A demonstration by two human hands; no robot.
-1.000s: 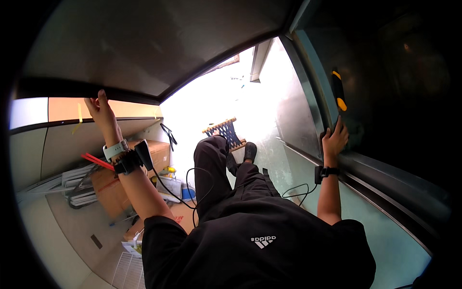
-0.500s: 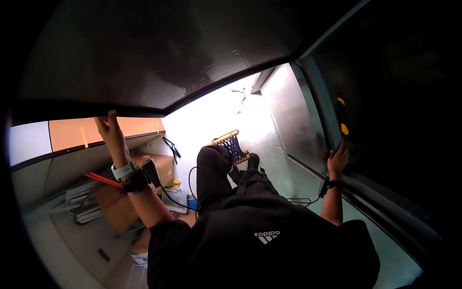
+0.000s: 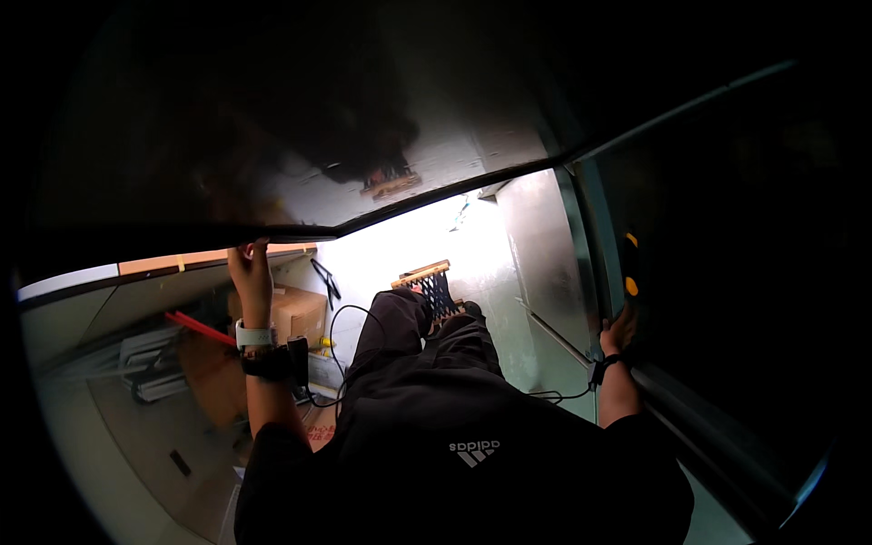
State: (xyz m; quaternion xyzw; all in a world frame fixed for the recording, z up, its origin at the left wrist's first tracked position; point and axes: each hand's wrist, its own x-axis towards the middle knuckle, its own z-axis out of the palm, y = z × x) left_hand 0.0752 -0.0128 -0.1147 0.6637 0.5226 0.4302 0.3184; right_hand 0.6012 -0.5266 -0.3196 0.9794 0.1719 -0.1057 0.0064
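A large, dark, glossy panel (image 3: 400,136) fills the upper part of the view, its surface mirroring the floor. At its lower left edge my left hand (image 3: 251,272) grips it from below, fingertips partly lost in shadow. My right hand (image 3: 619,329) is closed beside a dark upright frame (image 3: 590,213) on the right. Its fingers are half hidden, so what they hold cannot be made out. Just above them shows a dark object with two yellow-orange parts (image 3: 631,286); whether the hand holds it is unclear.
A wooden folding stool (image 3: 423,274) with dark webbing stands on the floor near my feet. Cardboard boxes (image 3: 300,312), red strips (image 3: 202,328) and stacked pale pieces (image 3: 150,363) lie at left. A cable (image 3: 343,318) loops beside my leg. A metal panel (image 3: 538,238) stands at right.
The panel edge sits lower in view, and the stool's reflection has appeared on it. My left hand has shifted right and down in view, my right hand left and down.
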